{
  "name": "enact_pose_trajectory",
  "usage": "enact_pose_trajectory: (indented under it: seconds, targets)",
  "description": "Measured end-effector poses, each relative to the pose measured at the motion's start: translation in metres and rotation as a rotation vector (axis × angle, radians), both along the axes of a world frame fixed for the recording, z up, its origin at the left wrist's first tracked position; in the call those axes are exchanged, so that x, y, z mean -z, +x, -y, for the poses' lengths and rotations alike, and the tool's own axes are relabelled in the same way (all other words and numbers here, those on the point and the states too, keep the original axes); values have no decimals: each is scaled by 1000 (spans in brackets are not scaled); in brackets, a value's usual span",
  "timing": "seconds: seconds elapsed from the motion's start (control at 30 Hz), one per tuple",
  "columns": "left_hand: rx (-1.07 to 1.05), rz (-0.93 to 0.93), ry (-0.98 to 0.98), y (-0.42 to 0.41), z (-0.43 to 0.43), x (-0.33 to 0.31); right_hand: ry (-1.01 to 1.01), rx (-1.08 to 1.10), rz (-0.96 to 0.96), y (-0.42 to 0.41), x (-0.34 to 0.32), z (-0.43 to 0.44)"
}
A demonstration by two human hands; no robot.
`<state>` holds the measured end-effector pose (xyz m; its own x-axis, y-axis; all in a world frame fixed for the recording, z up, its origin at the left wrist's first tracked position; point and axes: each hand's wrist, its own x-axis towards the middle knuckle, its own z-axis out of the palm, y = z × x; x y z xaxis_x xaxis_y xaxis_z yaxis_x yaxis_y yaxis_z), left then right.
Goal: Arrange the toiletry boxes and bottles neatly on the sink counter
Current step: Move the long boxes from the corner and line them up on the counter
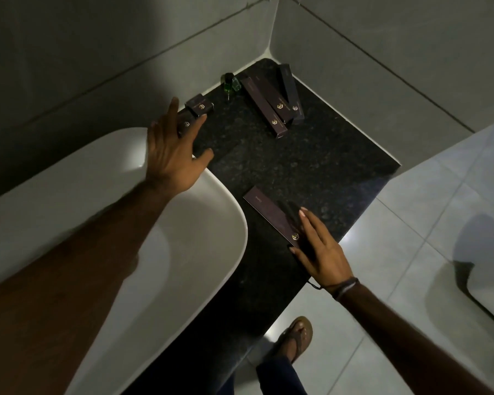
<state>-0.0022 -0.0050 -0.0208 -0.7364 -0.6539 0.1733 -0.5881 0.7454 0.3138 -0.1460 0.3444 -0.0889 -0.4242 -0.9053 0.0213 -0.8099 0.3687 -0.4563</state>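
Dim counter [311,166]: left hand [169,155] spread, hiding small box [184,125]; right hand [320,252] grasps long box [268,212].

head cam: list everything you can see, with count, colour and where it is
long boxes: three, dark brown with gold logos, leaning together near the far corner
long box: one, dark brown, near counter edge under the right hand
small boxes: two, dark with gold logos, by the wall beside the basin
bottle: at least one, green, against the back wall
counter: one, black speckled stone
basin: one, white, left of the counter
sandal: one, brown, on the floor tiles
left hand: open, fingers on a small box
right hand: resting on the near long box, dark wristband
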Motion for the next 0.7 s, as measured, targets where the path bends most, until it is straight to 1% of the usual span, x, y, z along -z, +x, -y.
enact_pose_trajectory:
  seconds: [0.17, 0.23, 0.27, 0.33, 0.43, 0.5, 0.53, 0.6, 0.7]
  targets:
    - [-6, -20, -27, 1, 0, 1, -3, -4, 29, -3, 2, -6]
    - [-3, -23, -24, 0, 1, 2, -4, 0, 70, -7, -3, -6]
    - [1, -20, -27, 0, 1, 2, -24, 36, 100, -9, -8, -5]
    - [0, -3, -21, -1, 2, 2, -123, 180, 149, -17, -19, -6]
    - [-9, 5, -14, -1, 3, 3, -388, 497, 243, -27, -29, -10]
    - [-6, -10, -14, 0, 1, 3, -496, 670, 291, -29, -31, -11]
    - [-5, -19, -11, 1, 1, 2, -504, 714, 299, -30, -30, -11]
    - [-7, -32, -11, 0, 0, 1, -451, 712, 292, -33, -28, -4]
    - [-11, -47, -22, 1, -2, 0, -279, 555, 214, -45, -26, 28]
